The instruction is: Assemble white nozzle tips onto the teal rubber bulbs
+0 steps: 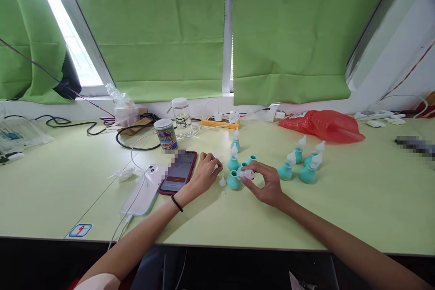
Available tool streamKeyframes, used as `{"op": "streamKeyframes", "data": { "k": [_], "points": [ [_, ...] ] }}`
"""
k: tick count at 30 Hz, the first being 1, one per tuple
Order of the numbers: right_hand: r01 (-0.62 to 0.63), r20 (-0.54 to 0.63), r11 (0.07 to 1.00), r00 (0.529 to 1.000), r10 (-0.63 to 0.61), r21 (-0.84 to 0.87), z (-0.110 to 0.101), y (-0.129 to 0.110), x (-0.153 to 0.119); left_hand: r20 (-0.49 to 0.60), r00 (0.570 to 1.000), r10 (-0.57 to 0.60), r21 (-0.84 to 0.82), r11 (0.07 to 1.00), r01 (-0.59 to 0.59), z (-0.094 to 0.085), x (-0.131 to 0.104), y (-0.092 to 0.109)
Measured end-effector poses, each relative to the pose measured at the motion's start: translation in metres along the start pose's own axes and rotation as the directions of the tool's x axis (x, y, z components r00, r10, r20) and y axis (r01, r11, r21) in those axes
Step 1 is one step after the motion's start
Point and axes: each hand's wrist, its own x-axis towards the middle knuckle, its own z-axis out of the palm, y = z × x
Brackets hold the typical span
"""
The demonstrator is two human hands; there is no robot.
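My right hand (267,184) is closed in a pinch round a clear plastic piece (247,174), holding it just beside the open mouth of a teal rubber bulb (233,181). My left hand (207,171) rests on the table with its fingers loosely bent and apart, and nothing shows in them. Close to its fingertips is a small translucent nozzle tip (222,181). More open teal bulbs (252,159) stand behind my right fingers, partly hidden. Two bulbs fitted with pointed clear tips (233,163) stand behind these. On the right are several more tipped bulbs (307,174).
Left of my left hand lie a phone with a lit screen (179,174) and a pale phone (144,192) with a white cable. Behind them stand a printed can (166,134) and a clear jar (182,120). A red plastic bag (322,126) lies at the back right.
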Motion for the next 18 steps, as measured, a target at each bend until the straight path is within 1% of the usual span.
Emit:
{"op": "streamKeyframes", "data": {
  "k": [3,5,6,8,10,11,12,14,16,18],
  "points": [
    [-0.019,0.024,1.0,1.0,0.02,-0.015,0.001,0.0,0.001,0.019,0.999,-0.031,-0.004,1.0,0.031,0.004,0.001,-0.003],
    [-0.034,0.044,0.999,0.998,0.035,-0.022,0.001,-0.001,0.001,0.01,0.999,-0.043,-0.028,0.999,0.044,0.003,0.002,-0.003],
    [-0.039,0.054,0.999,0.998,0.04,-0.023,0.001,-0.001,0.001,-0.01,0.999,-0.043,-0.049,0.998,0.043,0.002,0.002,-0.002],
    [-0.041,0.068,0.999,0.997,0.042,-0.024,0.001,-0.002,0.0,-0.091,0.995,-0.031,-0.112,0.993,0.021,-0.003,0.002,0.001],
    [-0.039,0.08,0.999,0.996,0.04,-0.015,0.001,-0.002,-0.002,-0.182,0.983,0.003,-0.203,0.978,-0.041,-0.01,-0.001,0.009],
    [-0.039,0.087,0.999,0.995,0.039,-0.005,0.001,-0.002,-0.003,-0.209,0.977,0.029,-0.255,0.963,-0.083,-0.014,-0.002,0.014],
    [-0.041,0.094,0.999,0.995,0.04,0.01,0.002,-0.002,-0.004,-0.209,0.976,0.065,-0.312,0.941,-0.13,-0.017,-0.004,0.018],
    [-0.057,0.104,0.997,0.993,0.051,0.051,0.003,-0.003,-0.003,-0.152,0.978,0.141,-0.44,0.877,-0.195,-0.021,-0.008,0.027],
    [-0.079,0.116,0.994,0.991,0.07,0.081,0.004,-0.006,0.002,-0.068,0.982,0.175,-0.566,0.804,-0.182,-0.021,-0.01,0.03],
    [-0.072,0.102,0.996,0.993,0.066,0.058,0.0,-0.013,0.011,-0.022,0.991,0.131,-0.654,0.748,-0.114,-0.02,-0.009,0.028]
  ]
}}
